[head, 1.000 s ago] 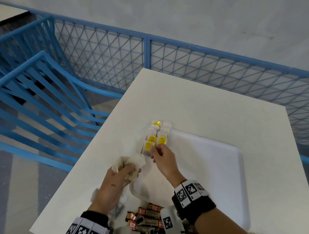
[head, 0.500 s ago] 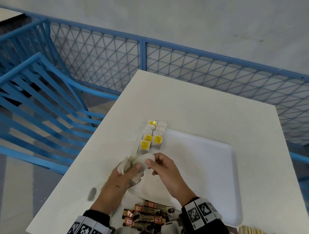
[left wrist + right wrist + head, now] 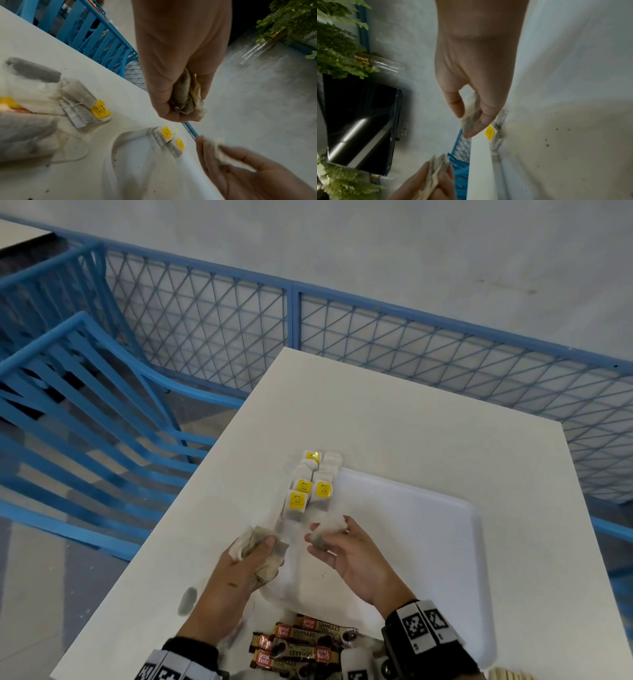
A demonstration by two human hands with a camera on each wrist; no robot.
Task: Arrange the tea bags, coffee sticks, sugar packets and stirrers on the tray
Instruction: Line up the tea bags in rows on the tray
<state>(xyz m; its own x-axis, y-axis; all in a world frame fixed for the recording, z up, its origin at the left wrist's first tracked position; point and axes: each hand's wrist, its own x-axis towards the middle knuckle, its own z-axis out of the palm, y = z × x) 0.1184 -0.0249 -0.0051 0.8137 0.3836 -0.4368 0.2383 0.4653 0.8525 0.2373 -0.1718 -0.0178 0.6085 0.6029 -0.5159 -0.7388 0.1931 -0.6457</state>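
Holding a crumpled bunch of beige paper tea bags (image 3: 262,553), the left hand (image 3: 233,580) has its fingers and thumb curled round them above the white table (image 3: 394,419), just off the tray's near left corner. The right hand (image 3: 356,556) pinches a single white tea bag (image 3: 329,527) between thumb and fingertips, the other fingers loosely bent, over the white plastic tray (image 3: 428,542) at about 9 o'clock on it. Two short rows of tea bags with yellow square tags (image 3: 310,482) lie at the tray's 10 o'clock corner, touching one another. Brown coffee sticks (image 3: 301,645) lie in a pile on the table at 6 o'clock, just beside the tray's near edge. More loose tea bags (image 3: 77,102) lie on the table in the left wrist view.
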